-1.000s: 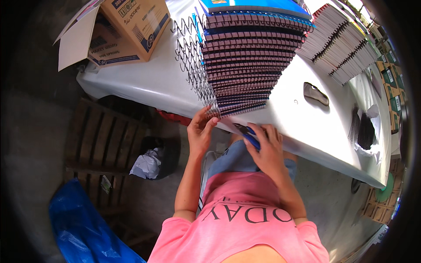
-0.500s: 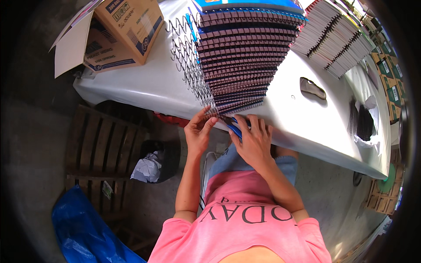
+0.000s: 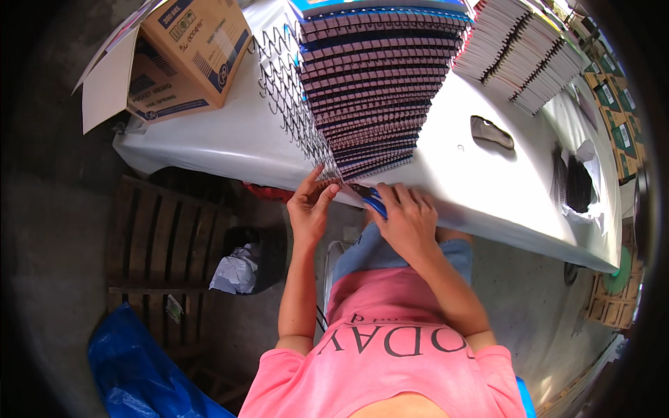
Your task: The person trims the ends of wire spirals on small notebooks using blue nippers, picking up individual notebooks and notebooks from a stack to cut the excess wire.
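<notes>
A tall stack of spiral-bound notebooks [image 3: 376, 90] with dark coils and blue covers stands on the white-covered table. Loose coil ends [image 3: 286, 104] stick out along its left side. At the stack's low near corner, my left hand [image 3: 309, 209] is closed, thumb and fingers around the end of a spiral coil. My right hand [image 3: 408, 216] grips pliers [image 3: 377, 202] with blue handles. Their dark jaws point left, close to my left fingertips and the coil end. The exact contact of jaws and wire is too small to make out.
An open cardboard box [image 3: 188, 59] sits at the table's left. More bound books [image 3: 526, 52] are stacked far right, with a grey-brown object [image 3: 493, 132] and black coils [image 3: 578, 184] nearer. Left below are a wooden pallet [image 3: 164, 251], a bin [image 3: 272, 258] and blue sheeting [image 3: 146, 369].
The view has shifted slightly, so the table and stack appear a little further left and up. Both hands stay at the stack's near corner; the pliers' handles show at a slightly different angle.
</notes>
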Demonstrator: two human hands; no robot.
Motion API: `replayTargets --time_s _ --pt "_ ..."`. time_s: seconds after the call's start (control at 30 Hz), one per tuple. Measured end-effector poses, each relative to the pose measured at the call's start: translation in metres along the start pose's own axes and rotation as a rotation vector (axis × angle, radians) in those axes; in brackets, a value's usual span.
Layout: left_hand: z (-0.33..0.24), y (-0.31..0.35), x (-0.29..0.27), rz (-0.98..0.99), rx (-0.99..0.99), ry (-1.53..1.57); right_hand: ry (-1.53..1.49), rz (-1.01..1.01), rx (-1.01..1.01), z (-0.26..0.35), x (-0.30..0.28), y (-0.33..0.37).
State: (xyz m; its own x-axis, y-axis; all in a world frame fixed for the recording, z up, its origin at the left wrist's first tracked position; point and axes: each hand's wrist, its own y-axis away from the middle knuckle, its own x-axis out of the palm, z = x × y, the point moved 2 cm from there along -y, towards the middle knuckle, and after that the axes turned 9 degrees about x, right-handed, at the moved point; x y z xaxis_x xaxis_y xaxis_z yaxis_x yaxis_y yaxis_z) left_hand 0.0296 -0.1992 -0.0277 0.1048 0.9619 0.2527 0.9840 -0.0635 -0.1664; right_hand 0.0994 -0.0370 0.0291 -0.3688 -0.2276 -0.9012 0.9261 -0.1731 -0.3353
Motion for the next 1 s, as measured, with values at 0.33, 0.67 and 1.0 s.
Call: replayTargets --time_s 0.33,0.67,1.0 --pt "0.002 0.001 -0.001 0.013 0.028 0.0 0.0 -0.09 -0.024 0.006 0.0 -0.007" --pt "-0.002 0.001 0.002 -0.013 0.067 -0.016 0.015 -0.098 -0.012 0.005 0.0 -0.009" --pt "0.0 0.003 0.0 0.011 0.09 -0.064 -0.061 0.085 0.003 0.008 0.012 -0.01"
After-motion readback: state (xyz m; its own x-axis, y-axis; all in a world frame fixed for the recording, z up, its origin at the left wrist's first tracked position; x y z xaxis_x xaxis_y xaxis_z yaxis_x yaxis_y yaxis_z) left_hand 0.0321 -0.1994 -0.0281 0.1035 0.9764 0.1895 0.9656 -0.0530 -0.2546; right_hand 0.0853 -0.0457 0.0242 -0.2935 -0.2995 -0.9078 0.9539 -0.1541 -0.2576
